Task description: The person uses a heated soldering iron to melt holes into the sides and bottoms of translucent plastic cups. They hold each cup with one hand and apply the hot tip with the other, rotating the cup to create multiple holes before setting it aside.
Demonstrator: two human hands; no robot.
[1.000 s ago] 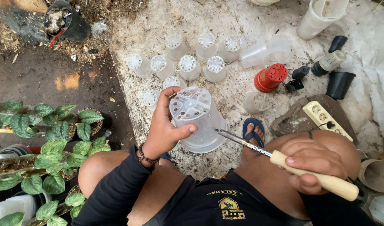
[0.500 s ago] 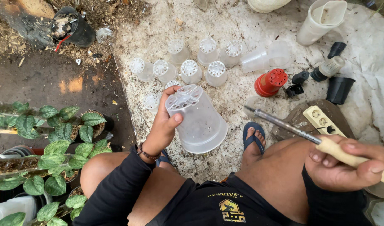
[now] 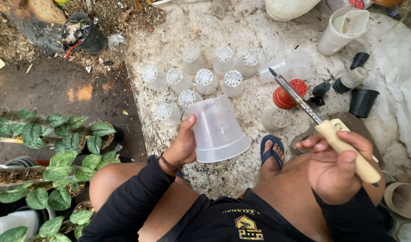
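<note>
My left hand [image 3: 184, 145] grips a clear plastic pot [image 3: 216, 129], held tilted with its base pointing away and its rim toward me. My right hand [image 3: 335, 168] is closed on the cream handle of a soldering iron [image 3: 324, 125]; its metal tip points up and left, away from the pot, over a red pot [image 3: 286, 95]. Several small clear pots [image 3: 205, 76] stand upside down on the white ground sheet [image 3: 241, 36] beyond my hands.
Black small pots [image 3: 362, 101] and a white jug [image 3: 342, 29] lie at the right. A power strip [image 3: 337, 125] sits behind the iron. Leafy potted plants [image 3: 57, 148] stand at the left, with a black pot of soil [image 3: 82, 36] at top left. My sandalled foot [image 3: 271, 154] rests between my hands.
My left hand has tipped the clear pot so its perforated base faces away. My right hand has lifted the soldering iron up and to the right, off the pot.
</note>
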